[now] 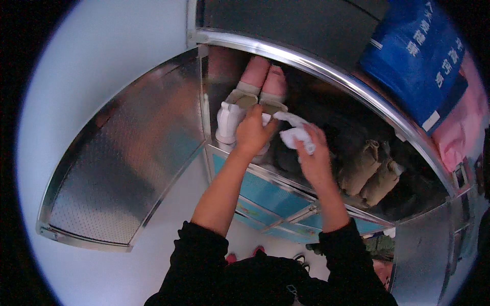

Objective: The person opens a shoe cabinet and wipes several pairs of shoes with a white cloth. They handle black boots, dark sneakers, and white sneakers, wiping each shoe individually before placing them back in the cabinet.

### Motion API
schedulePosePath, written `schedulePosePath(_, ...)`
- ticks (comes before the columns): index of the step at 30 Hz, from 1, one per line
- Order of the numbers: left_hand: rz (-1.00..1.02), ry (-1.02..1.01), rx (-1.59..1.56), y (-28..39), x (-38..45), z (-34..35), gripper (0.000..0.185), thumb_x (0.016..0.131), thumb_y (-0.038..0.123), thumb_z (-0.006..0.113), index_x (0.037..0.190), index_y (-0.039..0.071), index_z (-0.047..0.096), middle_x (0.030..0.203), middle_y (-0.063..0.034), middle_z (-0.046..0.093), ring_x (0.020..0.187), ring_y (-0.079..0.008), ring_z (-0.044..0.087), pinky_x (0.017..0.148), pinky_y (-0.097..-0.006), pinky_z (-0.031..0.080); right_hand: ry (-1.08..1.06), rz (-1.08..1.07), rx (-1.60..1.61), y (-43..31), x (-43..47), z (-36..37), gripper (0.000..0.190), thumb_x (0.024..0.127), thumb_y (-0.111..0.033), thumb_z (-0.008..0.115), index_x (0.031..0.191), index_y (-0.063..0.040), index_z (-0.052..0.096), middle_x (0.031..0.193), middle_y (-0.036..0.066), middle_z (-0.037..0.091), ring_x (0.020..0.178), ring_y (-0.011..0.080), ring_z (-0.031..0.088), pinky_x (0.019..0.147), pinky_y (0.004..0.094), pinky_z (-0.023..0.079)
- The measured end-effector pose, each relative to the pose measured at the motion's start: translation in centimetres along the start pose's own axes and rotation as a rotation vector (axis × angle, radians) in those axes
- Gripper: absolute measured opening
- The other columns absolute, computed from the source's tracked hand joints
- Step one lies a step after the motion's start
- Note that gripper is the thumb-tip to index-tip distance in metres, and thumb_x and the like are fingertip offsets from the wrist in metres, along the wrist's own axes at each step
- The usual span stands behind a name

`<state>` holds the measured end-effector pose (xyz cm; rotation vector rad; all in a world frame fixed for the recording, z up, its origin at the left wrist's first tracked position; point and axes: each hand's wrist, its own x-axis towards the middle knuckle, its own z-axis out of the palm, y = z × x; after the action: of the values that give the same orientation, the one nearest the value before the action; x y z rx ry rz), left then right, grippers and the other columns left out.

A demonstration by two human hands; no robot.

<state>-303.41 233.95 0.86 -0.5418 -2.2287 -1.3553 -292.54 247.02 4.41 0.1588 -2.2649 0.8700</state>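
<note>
A pair of white shoes stands on the cabinet shelf, heels towards me, and I see the left white shoe [228, 121] best. My left hand [254, 130] grips the heel of the right white shoe [278, 109], its fingertips at the opening; the hand hides most of that heel. A crumpled white cloth or tissue [298, 138] is pinched in my right hand [314, 151], just right of the shoe. Part of it stretches up towards the shoe's opening. Behind the white pair sits a pair of pink shoes [255, 74].
A metal cabinet door [126, 153] stands open at left. Brown shoes [361, 168] lie on the shelf at right, beside dark shapes. A bright metal rail [306, 61] edges the cabinet top, where a blue bag [413, 65] and pink cloth [455, 130] hang over. Blue-panelled doors [268, 191] are below.
</note>
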Motion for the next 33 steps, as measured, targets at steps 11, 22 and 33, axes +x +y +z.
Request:
schedulePosePath(11,0.024,-0.104,-0.047,-0.1,1.3,-0.7,0.033,0.072,0.027,0.067,0.09,0.001,0.056,0.084,-0.0206,0.062,0.081,-0.0372,0.059,0.067,-0.0428,0.046,-0.147,-0.219,-0.344,1.7,-0.8,0.9,0.046,0.058,-0.003,0.066,0.103,-0.011,0.059,0.114,0.006,0.051,0.106,0.0279,0.046,0.094,0.04,0.033)
schedulePosePath(22,0.042,-0.089,0.057,-0.5,3.0,-1.2,0.037,0.073,0.026,0.07,0.089,-0.004,0.057,0.08,-0.0199,0.062,0.073,-0.0283,0.06,0.066,-0.0363,0.047,-0.1,-0.178,-0.184,2.8,-0.8,1.2,0.046,0.059,0.0,0.066,0.104,-0.01,0.059,0.113,0.007,0.051,0.105,0.029,0.046,0.091,0.0398,0.036)
schedulePosePath(33,-0.02,-0.239,0.062,3.6,-0.6,-7.4,0.027,0.076,0.023,0.067,0.086,-0.001,0.057,0.073,-0.0156,0.06,0.066,-0.0243,0.058,0.059,-0.035,0.045,-0.106,-0.176,-0.202,2.6,-0.6,2.2,0.043,0.059,-0.003,0.067,0.1,-0.013,0.06,0.109,0.005,0.053,0.103,0.0283,0.047,0.087,0.0397,0.038)
